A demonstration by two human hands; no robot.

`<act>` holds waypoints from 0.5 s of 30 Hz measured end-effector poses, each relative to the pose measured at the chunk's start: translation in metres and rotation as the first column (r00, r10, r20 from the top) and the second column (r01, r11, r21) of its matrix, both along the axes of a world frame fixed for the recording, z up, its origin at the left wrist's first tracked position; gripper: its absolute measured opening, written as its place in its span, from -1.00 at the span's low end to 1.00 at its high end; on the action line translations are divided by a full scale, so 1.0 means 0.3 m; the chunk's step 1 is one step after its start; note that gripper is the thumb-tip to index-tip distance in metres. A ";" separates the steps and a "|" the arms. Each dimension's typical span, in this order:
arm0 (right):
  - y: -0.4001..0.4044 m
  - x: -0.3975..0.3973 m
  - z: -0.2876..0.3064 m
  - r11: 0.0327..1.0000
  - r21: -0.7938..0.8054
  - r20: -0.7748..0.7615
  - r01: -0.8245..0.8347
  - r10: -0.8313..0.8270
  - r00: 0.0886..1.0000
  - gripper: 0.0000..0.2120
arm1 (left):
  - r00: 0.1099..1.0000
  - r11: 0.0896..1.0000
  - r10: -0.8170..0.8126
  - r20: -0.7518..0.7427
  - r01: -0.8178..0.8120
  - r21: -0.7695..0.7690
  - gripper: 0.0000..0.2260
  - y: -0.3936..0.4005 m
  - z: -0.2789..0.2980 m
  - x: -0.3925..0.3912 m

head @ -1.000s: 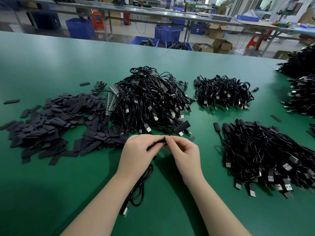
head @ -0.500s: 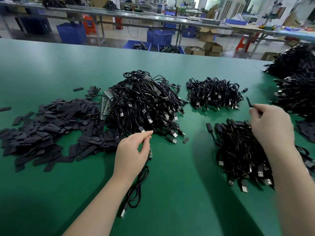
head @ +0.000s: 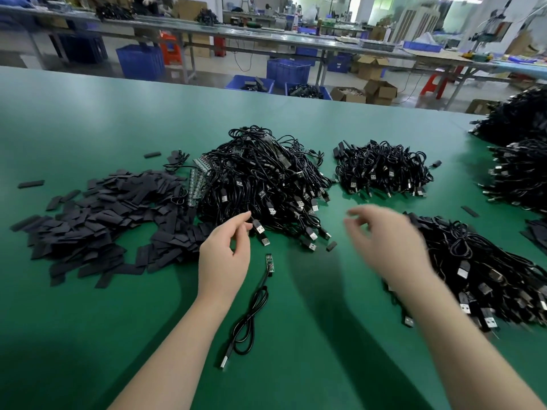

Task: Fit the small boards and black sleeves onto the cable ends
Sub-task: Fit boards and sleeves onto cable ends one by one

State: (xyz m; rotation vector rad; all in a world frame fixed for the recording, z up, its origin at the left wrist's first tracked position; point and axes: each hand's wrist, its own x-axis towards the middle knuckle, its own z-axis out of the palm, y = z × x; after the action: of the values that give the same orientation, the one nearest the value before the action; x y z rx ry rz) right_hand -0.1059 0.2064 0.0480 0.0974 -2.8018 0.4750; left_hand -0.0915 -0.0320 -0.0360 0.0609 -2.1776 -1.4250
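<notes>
Black sleeves (head: 97, 220) lie heaped at the counter's (head: 88, 335) left. The left hand (head: 224, 255) hovers, fingers (head: 241, 218) loosely spread, holding nothing, beside a USB plug (head: 259, 227). The boarded cable (head: 251, 309) lies just right of that wrist. The right hand (head: 387, 241), blurred, loosely curled and empty, has swung back from the finished pile (head: 485, 270). No writing is legible.

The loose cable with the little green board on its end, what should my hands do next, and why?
Probably take a black sleeve from the pile with the left hand, since the board on the single cable lies bare on the table and both hands look empty; the right hand is blurred.
</notes>
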 end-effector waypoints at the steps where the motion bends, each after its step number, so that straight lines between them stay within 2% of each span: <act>1: -0.063 0.011 -0.031 0.996 -0.056 0.105 -0.076 0.081 0.991 -0.72 | 1.000 1.000 -0.010 0.005 0.010 -0.004 -0.75 0.002 0.000 0.002; 4: -0.201 0.015 -0.134 0.958 -0.072 0.330 -0.278 0.286 0.900 -0.64 | 0.999 0.999 -0.042 0.026 0.043 -0.022 -0.74 0.004 0.000 0.006; 6: -0.247 0.003 -0.178 0.910 -0.008 0.368 -0.415 0.389 0.845 -0.55 | 0.997 0.995 -0.068 0.044 0.071 -0.064 -0.74 0.003 0.005 0.008; 9: -0.263 -0.021 -0.205 0.849 0.073 0.352 -0.523 0.468 0.810 -0.59 | 0.994 0.988 -0.081 0.068 0.089 -0.124 -0.72 0.013 0.021 0.014; 13: -0.245 -0.011 -0.223 0.861 0.011 0.280 -0.509 0.486 0.828 -0.74 | 0.992 0.963 -0.119 0.050 0.127 -0.239 -0.72 0.025 0.048 0.031; 15: -0.230 -0.004 -0.230 0.870 -0.031 0.246 -0.491 0.483 0.840 -0.86 | 0.978 0.913 -0.163 0.129 0.199 -0.355 -0.72 0.029 0.054 0.037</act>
State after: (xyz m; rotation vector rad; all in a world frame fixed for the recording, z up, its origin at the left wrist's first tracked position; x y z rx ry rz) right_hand -0.1071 0.1373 -0.0210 0.8342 -3.0154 0.5863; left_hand -0.0805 -0.0235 -0.0196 -0.2169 -2.5512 -1.1008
